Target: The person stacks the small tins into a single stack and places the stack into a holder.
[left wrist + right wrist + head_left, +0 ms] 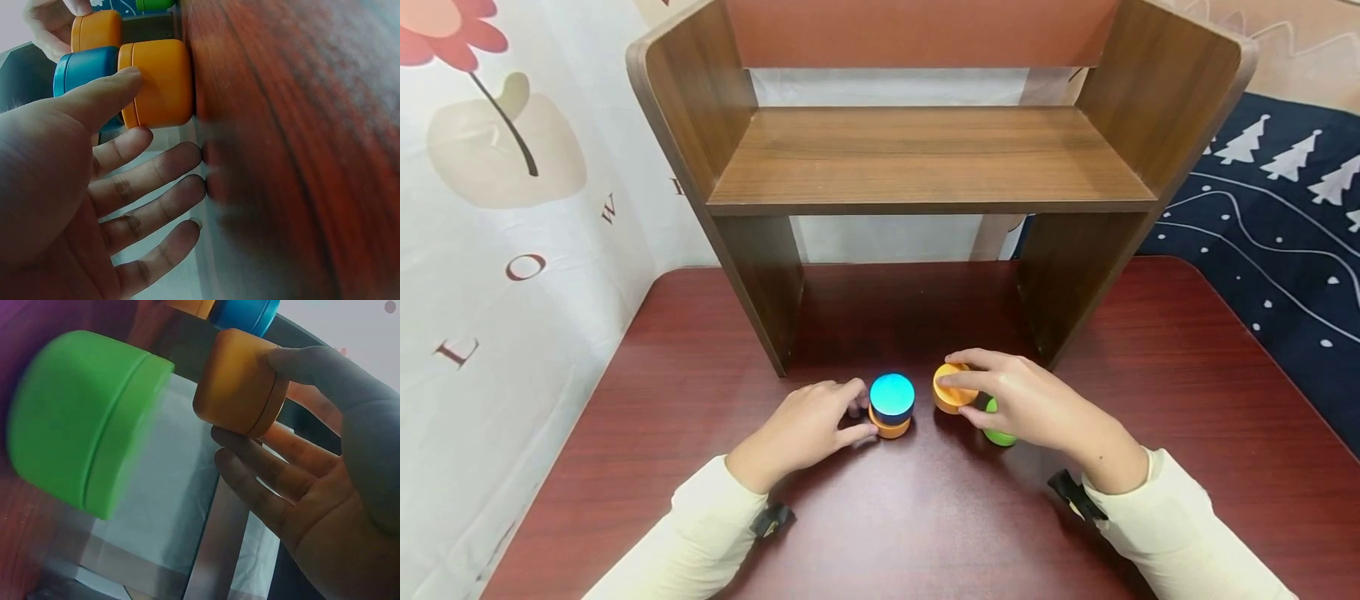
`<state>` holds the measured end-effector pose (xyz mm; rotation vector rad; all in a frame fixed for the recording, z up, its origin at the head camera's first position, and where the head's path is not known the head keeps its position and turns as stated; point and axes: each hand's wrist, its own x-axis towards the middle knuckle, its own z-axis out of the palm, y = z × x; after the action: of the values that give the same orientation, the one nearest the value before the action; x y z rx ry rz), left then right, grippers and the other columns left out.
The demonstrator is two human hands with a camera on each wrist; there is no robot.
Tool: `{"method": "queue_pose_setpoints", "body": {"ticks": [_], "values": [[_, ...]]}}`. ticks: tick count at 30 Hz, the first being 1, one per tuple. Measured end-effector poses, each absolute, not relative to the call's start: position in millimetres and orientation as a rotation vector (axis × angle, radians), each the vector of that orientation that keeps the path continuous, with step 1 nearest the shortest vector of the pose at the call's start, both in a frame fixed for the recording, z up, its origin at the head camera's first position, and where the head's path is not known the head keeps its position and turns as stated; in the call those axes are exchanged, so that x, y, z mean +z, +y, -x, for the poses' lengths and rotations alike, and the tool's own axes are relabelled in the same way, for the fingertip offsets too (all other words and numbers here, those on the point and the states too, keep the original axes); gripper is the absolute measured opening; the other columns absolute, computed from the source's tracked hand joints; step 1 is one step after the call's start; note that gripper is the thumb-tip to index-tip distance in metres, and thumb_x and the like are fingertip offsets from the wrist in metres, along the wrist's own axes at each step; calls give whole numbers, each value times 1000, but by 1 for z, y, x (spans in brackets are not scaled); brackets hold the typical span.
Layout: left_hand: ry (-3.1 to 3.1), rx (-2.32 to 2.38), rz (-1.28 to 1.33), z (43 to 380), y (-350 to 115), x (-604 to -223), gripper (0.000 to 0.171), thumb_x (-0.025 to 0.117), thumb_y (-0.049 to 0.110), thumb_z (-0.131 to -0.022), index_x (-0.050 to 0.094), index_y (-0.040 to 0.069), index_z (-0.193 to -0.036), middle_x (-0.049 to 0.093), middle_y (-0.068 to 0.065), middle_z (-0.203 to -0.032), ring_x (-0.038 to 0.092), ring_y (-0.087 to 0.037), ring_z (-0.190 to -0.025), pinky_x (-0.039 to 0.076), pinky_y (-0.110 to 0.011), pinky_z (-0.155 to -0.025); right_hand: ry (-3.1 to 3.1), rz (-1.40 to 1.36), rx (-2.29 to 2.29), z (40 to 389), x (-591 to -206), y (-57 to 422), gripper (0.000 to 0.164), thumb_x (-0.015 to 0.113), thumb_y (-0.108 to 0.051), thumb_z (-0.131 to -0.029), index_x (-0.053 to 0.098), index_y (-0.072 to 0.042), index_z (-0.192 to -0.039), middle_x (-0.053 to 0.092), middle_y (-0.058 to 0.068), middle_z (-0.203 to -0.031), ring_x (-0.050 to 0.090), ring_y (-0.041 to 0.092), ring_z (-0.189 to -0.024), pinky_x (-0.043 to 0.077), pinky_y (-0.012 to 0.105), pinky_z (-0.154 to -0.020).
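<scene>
A blue jar (892, 396) sits on top of an orange jar (159, 84), both upright in the middle of the table. From the left side, my left hand (808, 425) holds the lower orange jar between thumb and index finger, its other fingers spread near the tabletop. My right hand (1026, 400) grips a second orange jar (237, 384) by thumb and fingers, lifted above the table just right of the stack. Beneath that hand a green jar (81, 419) stands on the table, partly hidden in the head view.
Behind the jars rises a brown wooden shelf unit (932, 158), its side panels standing on the dark red table (880, 517). White printed cloth (535, 317) hangs at the left and dark blue cloth with trees (1285, 242) at the right.
</scene>
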<state>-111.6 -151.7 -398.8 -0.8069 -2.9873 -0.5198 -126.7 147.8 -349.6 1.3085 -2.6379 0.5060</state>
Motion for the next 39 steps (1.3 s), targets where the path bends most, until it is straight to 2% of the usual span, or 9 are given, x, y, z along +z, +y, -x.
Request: {"method": "queue_pose_setpoints", "body": {"ticks": [15, 39], "values": [[-3008, -517, 800, 112, -151, -399, 33, 78, 47, -84, 59, 24, -97, 61, 12, -84, 56, -6, -77, 48, -29, -70, -2565, -1331, 519, 130, -346, 141, 38, 85, -13, -77, 75, -12, -114, 67, 12, -124, 69, 19, -97, 58, 27, -76], [-3015, -501, 811, 114, -150, -399, 33, 77, 48, -85, 59, 24, -97, 60, 12, -84, 55, -7, -78, 47, -29, -68, -2481, -1364, 546, 133, -355, 137, 42, 85, -12, -77, 74, -11, -117, 67, 13, -126, 68, 24, -106, 59, 31, -81]]}}
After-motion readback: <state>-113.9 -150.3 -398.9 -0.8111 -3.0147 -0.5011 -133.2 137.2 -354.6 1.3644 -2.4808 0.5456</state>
